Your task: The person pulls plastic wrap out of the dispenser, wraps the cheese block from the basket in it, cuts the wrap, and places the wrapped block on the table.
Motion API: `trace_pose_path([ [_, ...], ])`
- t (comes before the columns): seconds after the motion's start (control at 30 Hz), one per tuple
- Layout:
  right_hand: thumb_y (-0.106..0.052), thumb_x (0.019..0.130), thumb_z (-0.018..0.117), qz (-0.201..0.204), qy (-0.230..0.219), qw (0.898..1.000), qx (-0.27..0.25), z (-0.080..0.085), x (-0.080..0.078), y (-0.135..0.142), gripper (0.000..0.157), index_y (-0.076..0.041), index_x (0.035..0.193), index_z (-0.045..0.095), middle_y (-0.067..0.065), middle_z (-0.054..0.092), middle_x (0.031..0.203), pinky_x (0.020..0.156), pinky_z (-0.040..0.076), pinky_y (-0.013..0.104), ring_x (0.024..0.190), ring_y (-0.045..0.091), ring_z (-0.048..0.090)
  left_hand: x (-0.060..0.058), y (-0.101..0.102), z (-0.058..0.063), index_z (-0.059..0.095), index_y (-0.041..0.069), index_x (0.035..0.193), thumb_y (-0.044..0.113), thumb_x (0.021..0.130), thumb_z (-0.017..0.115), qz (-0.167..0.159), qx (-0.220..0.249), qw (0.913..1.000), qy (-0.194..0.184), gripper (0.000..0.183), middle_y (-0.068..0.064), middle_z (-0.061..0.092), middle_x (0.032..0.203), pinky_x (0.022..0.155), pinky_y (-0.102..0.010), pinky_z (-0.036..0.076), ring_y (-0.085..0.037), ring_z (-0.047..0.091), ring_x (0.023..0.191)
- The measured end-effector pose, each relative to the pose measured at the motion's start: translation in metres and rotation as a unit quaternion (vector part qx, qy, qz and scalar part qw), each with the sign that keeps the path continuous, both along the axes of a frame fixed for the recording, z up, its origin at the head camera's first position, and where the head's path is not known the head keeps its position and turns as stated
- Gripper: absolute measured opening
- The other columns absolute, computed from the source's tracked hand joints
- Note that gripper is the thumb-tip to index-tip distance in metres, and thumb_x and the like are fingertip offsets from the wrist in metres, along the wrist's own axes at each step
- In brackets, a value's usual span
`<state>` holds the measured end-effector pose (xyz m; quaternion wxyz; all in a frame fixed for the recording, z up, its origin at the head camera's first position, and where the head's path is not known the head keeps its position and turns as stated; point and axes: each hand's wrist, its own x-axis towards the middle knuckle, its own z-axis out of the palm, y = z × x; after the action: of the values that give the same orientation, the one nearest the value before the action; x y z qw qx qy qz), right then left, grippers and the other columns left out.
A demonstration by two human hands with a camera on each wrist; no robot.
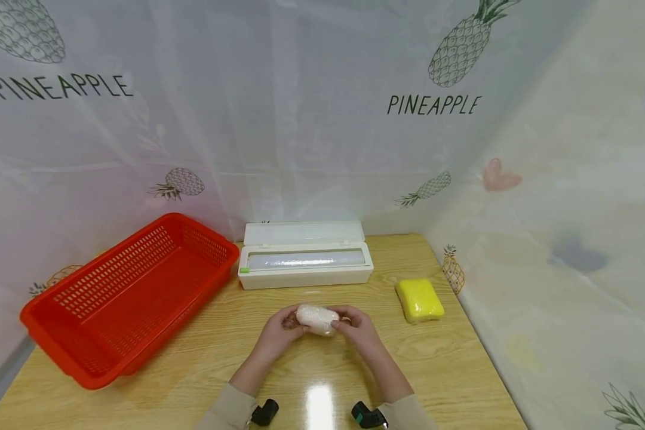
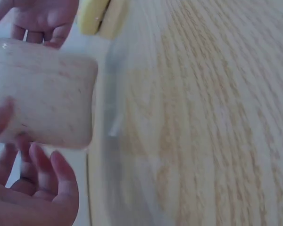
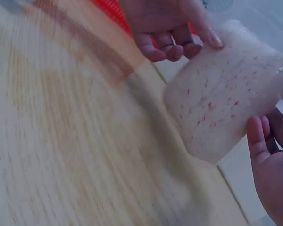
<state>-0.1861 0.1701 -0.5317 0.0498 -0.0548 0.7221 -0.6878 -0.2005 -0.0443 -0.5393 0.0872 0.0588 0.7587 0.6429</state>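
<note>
Between both hands is a pale block with red specks (image 1: 317, 319), its surface glossy like clear film, lifted over the table. My left hand (image 1: 277, 335) grips its left end, the thumb in front. At the other end my right hand (image 1: 359, 329) pinches the block, thumb on the near face. The left wrist view shows the block's broad flat face (image 2: 45, 94). Red specks cover the block (image 3: 221, 94) in the right wrist view too. Behind the hands stands a white film dispenser box (image 1: 306, 277), lid raised, with a roll of clear film inside.
At the left is a red perforated basket (image 1: 140, 341). A yellow block in shiny film (image 1: 420, 300) lies on the right of the wooden table (image 1: 451, 376). A pineapple-print sheet (image 1: 301, 137) hangs behind the table and along its right side.
</note>
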Motion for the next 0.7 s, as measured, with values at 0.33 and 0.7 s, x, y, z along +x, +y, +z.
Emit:
trace_pose_path([
  [0.33, -0.003, 0.094, 0.063, -0.046, 0.005, 0.997, -0.059, 0.005, 0.011, -0.023, 0.045, 0.002, 0.137, 0.049, 0.017, 0.064, 0.113, 0.076, 0.051, 0.024, 0.090, 0.016, 0.059, 0.020, 0.006, 0.010, 0.053, -0.006, 0.120, 0.023, 0.092, 0.070, 0.027, 0.076, 0.9961, -0.036, 0.044, -0.018, 0.062, 0.116, 0.081, -0.038, 0.054, -0.031, 0.060, 0.106],
  [0.7, -0.021, 0.103, 0.050, -0.112, 0.032, 0.992, -0.036, -0.021, 0.017, -0.069, 0.047, -0.005, 0.146, 0.038, 0.022, 0.033, 0.151, 0.101, 0.040, 0.031, 0.136, 0.034, 0.035, 0.032, 0.020, 0.000, 0.029, 0.011, 0.150, 0.028, 0.098, 0.060, 0.112, 0.061, 0.9916, 0.019, 0.063, -0.025, 0.043, 0.141, 0.098, -0.055, 0.042, -0.042, 0.047, 0.124],
])
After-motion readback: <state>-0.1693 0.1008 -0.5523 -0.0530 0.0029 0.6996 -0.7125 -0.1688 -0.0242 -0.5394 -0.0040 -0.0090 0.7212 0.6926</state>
